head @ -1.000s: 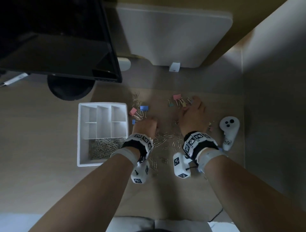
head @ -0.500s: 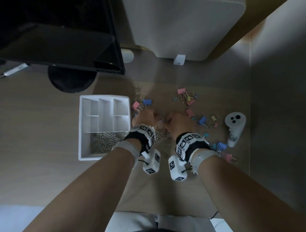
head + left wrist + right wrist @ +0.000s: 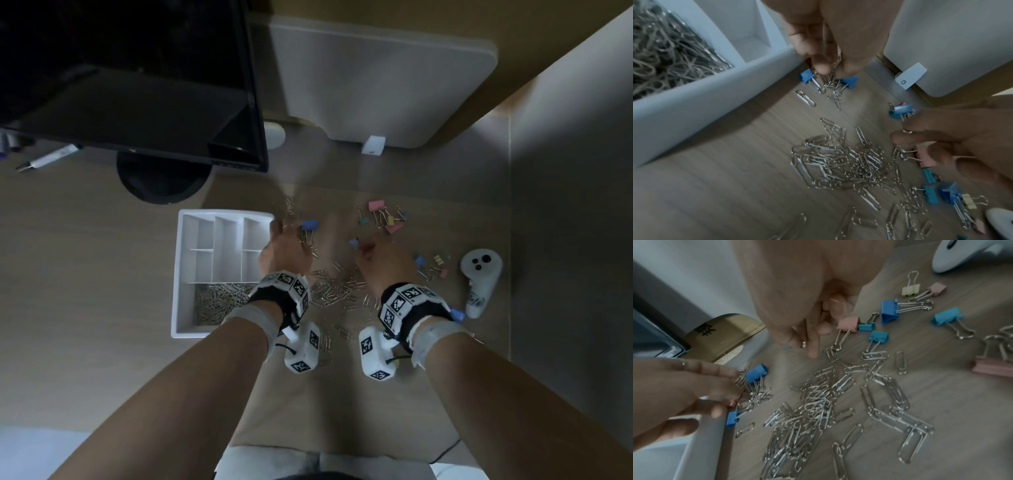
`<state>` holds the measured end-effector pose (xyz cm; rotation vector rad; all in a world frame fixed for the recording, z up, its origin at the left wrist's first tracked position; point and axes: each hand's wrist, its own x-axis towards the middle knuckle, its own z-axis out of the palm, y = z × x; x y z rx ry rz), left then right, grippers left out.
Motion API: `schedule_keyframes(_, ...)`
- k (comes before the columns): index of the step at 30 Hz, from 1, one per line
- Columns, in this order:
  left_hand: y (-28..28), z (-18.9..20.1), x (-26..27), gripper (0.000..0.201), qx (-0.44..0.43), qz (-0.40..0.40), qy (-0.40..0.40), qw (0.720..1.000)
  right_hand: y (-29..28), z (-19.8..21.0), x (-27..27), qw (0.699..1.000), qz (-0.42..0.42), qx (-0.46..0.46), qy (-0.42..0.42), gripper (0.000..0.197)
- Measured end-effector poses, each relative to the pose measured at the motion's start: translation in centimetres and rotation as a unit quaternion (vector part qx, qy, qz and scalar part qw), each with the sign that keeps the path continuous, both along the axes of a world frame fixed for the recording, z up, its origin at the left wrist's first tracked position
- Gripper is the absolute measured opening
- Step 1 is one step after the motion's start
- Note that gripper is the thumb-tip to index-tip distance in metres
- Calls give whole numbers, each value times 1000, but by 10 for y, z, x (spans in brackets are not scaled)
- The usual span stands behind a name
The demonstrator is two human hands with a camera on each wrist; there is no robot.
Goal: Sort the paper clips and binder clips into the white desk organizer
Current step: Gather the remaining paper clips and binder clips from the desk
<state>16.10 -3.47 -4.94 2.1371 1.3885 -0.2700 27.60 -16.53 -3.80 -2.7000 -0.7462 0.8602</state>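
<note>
My left hand (image 3: 830, 37) pinches a bunch of silver wire paper clips (image 3: 830, 76) in its fingers, just beside the white plastic desk organizer (image 3: 219, 270), which lies to its left; my right hand (image 3: 383, 263) curls over loose clips on the worktop; what it grips, I cannot tell.

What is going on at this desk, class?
A person is sorting clips into a white organizer. The left hand pinches a bunch of paper clips beside its wall; the right hand reaches among the binder clips. One compartment already holds paper clips; many still lie loose on the desk.
</note>
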Motion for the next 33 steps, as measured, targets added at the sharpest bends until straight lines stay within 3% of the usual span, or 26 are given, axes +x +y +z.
schedule_keyframes(4, 0, -3, 0, 55, 32, -21, 13, 999, -5, 1, 19, 993, -110, 14, -35, 30)
schedule_keyframes(9, 1, -6, 6, 47, 83, -41, 61, 994, -15, -1, 33, 985, -150, 49, -75, 30)
schedule_keyframes(15, 26, -10, -5, 34, 83, -88, 95, 988, 30, -17, 12, 995, 22, 78, -49, 25)
schedule_keyframes(20, 42, -16, -27, 57, 64, -94, 56, 992, 71, -34, -6, 987, 136, 73, -46, 42)
schedule_keyframes(24, 50, -23, -30, 68, 44, -113, 51, 991, 81, -49, -14, 982, 157, 99, -39, 43)
schedule_keyframes(29, 49, -18, -23, 41, 72, -137, 58, 986, 78, -47, -16, 986, 119, 111, -16, 41)
schedule_keyframes(33, 46, -21, -22, 25, 101, -139, 33, 985, 75, -44, -19, 977, 174, 119, -31, 44)
